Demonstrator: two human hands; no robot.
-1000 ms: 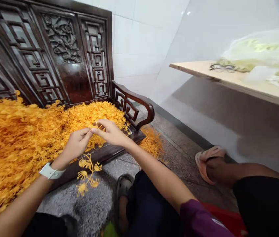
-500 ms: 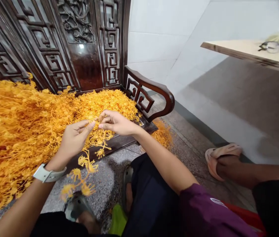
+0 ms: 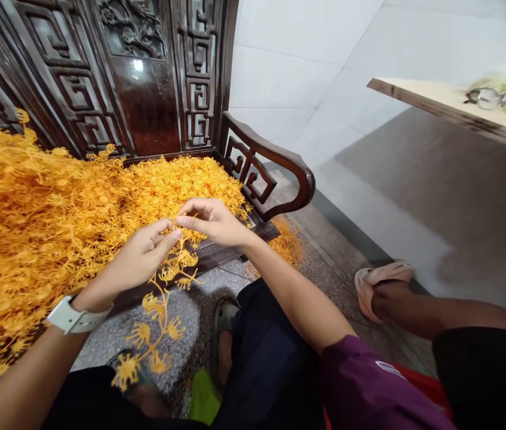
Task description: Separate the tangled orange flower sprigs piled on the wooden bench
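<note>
My left hand [image 3: 147, 254], with a pale watch on its wrist, pinches the upper end of an orange plastic flower stem [image 3: 163, 307]. The stem hangs below the fingers over the speckled floor, with several spidery blossoms along its branches. At the same upper end, my right hand [image 3: 214, 222] has thumb and fingers closed together, touching the left fingertips. What lies between the right fingertips is mostly covered. Behind both hands, small loose orange pieces [image 3: 185, 179] are heaped on the seat. A bigger pile of orange flower stems [image 3: 42, 239] spreads to the left.
The dark carved wooden bench [image 3: 152, 113] has a curved armrest [image 3: 295, 170] at right. Loose orange bits [image 3: 289, 242] lie on the floor below it. Glasses [image 3: 494, 100] rest on a wooden tabletop [image 3: 418, 92]. Another person's sandalled foot [image 3: 382, 286] is at right.
My fingertips have come closer together at the stem's upper end. The hanging stem has swung slightly right and its lower end hangs lower in view. The camera view has shifted a little.
</note>
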